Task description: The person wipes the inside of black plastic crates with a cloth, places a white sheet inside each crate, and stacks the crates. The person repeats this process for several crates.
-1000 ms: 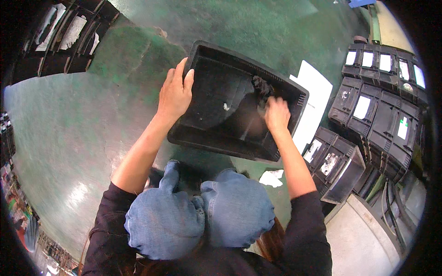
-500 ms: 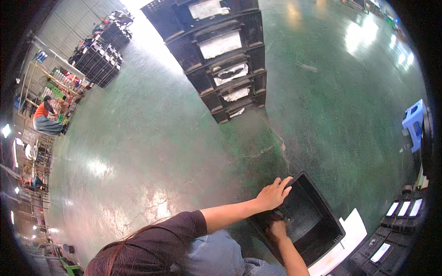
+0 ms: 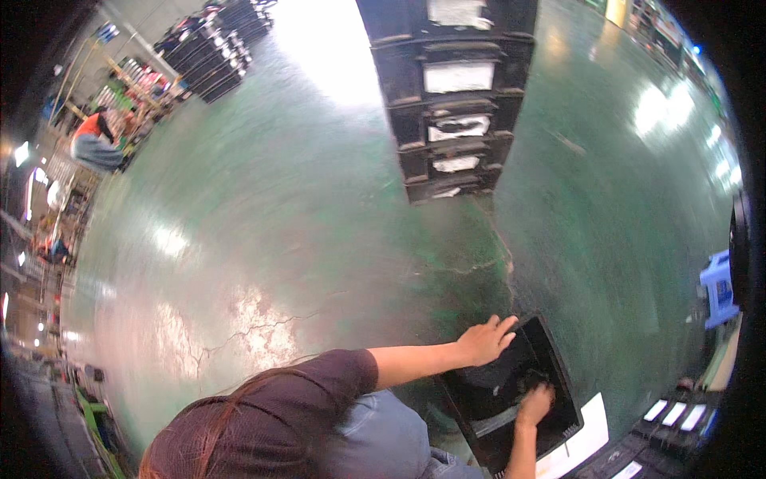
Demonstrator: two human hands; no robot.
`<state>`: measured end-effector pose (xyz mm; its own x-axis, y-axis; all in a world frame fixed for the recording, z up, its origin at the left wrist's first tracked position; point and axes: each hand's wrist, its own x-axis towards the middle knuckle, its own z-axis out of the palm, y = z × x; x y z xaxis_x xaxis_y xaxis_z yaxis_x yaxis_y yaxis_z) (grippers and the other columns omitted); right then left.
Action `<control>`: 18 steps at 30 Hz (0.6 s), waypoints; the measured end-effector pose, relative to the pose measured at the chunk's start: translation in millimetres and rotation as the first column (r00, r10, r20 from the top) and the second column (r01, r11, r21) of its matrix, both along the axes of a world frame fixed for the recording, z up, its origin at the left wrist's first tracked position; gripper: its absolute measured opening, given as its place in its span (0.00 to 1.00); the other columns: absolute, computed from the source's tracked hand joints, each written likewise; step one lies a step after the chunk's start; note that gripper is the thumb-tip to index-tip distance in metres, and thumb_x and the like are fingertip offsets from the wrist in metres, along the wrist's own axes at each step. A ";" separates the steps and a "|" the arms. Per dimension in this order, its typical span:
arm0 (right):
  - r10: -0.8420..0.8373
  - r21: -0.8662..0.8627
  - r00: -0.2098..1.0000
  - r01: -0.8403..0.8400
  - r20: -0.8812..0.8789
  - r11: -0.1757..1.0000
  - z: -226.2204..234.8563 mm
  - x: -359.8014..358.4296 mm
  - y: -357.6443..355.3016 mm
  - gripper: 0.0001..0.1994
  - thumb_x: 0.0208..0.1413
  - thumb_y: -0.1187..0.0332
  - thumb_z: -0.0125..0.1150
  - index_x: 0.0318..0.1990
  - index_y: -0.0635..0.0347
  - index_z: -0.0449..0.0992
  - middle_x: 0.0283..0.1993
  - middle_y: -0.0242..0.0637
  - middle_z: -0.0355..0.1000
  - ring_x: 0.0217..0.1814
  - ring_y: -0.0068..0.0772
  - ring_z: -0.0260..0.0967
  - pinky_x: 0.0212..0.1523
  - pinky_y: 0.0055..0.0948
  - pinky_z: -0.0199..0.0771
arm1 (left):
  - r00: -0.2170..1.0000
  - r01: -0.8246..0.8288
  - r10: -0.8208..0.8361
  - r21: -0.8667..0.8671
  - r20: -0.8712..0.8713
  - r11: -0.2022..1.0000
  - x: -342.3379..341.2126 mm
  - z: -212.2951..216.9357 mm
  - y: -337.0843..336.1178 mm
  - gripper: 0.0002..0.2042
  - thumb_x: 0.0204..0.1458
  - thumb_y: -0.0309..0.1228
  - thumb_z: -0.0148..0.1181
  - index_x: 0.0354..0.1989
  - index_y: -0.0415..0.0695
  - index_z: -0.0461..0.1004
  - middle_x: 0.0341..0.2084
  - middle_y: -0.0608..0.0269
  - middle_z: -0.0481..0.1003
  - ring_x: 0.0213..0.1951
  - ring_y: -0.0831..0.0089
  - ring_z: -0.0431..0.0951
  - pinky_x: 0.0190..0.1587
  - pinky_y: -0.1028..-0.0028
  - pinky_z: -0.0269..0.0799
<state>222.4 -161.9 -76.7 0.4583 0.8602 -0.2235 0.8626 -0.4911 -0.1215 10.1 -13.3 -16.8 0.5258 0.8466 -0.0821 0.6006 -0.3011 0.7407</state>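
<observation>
Reaching into the black rectangular open-topped plastic bin low in front of the person, the bare right hand is too blurred to tell whether its grip is spread or pinched, with a dark, soft-looking bundle just beyond the fingertips. Across the bin, the bare left hand has its grip closed over the rim, fingers slightly parted, and a firm, steady hold there would probably let the right hand move smoothly. Farther off, a tall stack of black plastic crates stands on the glossy green floor.
</observation>
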 end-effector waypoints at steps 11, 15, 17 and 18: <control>0.108 -0.156 0.969 -0.075 0.220 0.985 6.3 10.3 -35.5 0.16 0.52 0.72 0.50 0.48 0.64 0.72 0.49 0.52 0.70 0.50 0.51 0.68 0.49 0.42 0.70 | 1.000 -0.004 0.003 -0.065 -0.009 0.998 1.0 1.2 -1.6 0.22 0.62 0.43 0.40 0.62 0.50 0.55 0.42 0.39 0.67 0.35 0.42 0.75 0.39 0.52 0.73; 0.253 -0.393 0.897 -0.099 0.362 0.914 24.4 26.3 -75.9 0.12 0.52 0.66 0.54 0.43 0.57 0.73 0.43 0.43 0.72 0.44 0.40 0.72 0.43 0.39 0.69 | 1.000 0.002 -0.003 -0.066 -0.019 0.998 4.8 4.1 -5.4 0.22 0.62 0.43 0.40 0.62 0.49 0.54 0.42 0.39 0.66 0.34 0.43 0.75 0.38 0.53 0.74; 0.464 -0.444 0.841 -0.315 0.279 0.839 30.0 11.0 -92.3 0.15 0.47 0.64 0.59 0.43 0.57 0.74 0.43 0.43 0.73 0.44 0.42 0.72 0.44 0.41 0.70 | 1.000 -0.002 0.001 -0.062 -0.020 0.998 5.3 5.5 -5.5 0.22 0.62 0.43 0.40 0.62 0.48 0.55 0.41 0.39 0.66 0.32 0.43 0.76 0.36 0.54 0.75; 0.557 -0.462 0.796 -0.412 0.236 0.785 31.6 2.0 -100.6 0.16 0.45 0.63 0.62 0.43 0.57 0.75 0.43 0.43 0.74 0.44 0.43 0.72 0.44 0.43 0.70 | 1.000 0.003 -0.004 -0.061 -0.009 0.998 5.1 5.9 -4.6 0.22 0.62 0.43 0.40 0.62 0.48 0.56 0.40 0.39 0.66 0.32 0.44 0.76 0.35 0.54 0.75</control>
